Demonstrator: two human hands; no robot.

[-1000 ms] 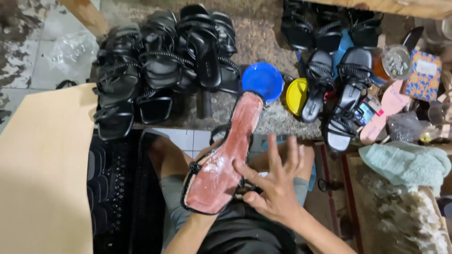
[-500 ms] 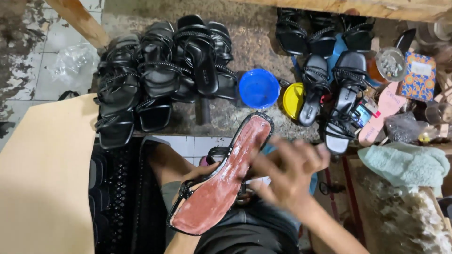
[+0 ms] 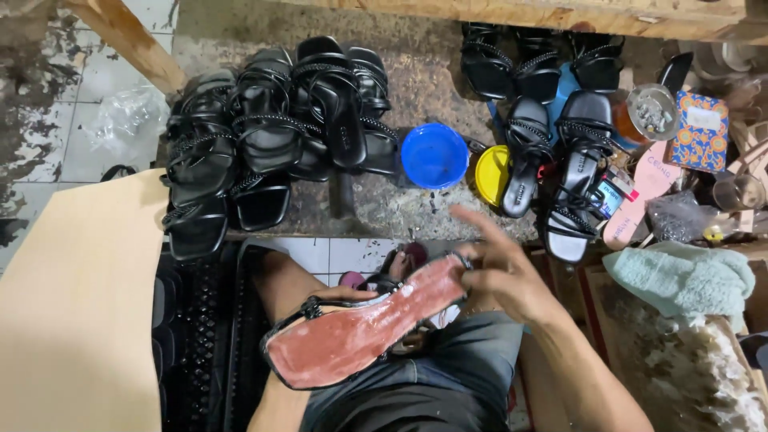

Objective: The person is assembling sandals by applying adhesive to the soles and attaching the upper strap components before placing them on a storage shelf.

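Rough concrete bench (image 3: pixel 416 212) ran ahead of the grip, crowded with black sandals (image 3: pixel 272 136). Over the lap, the right hand (image 3: pixel 500 272) pinched the toe end of an upturned sandal sole (image 3: pixel 360 332), reddish underside showing; the left hand (image 3: pixel 320 300) sat mostly hidden beneath, its grip unclear. Seemingly mid-gluing; next called for steadying. Beyond, a blue bowl (image 3: pixel 434 156) looked empty; the yellow tin (image 3: pixel 490 174) couldn't be judged.

Sandal sole (image 3: pixel 364 332): reddish-pink, whitish smears, black edge. Stacked sandals (image 3: pixel 272 144): black. Bowl (image 3: pixel 434 155): bright blue. Lid (image 3: pixel 490 174): yellow. Cloth (image 3: pixel 680 276): pale mint green. Small box (image 3: pixel 700 132): blue, orange-patterned.
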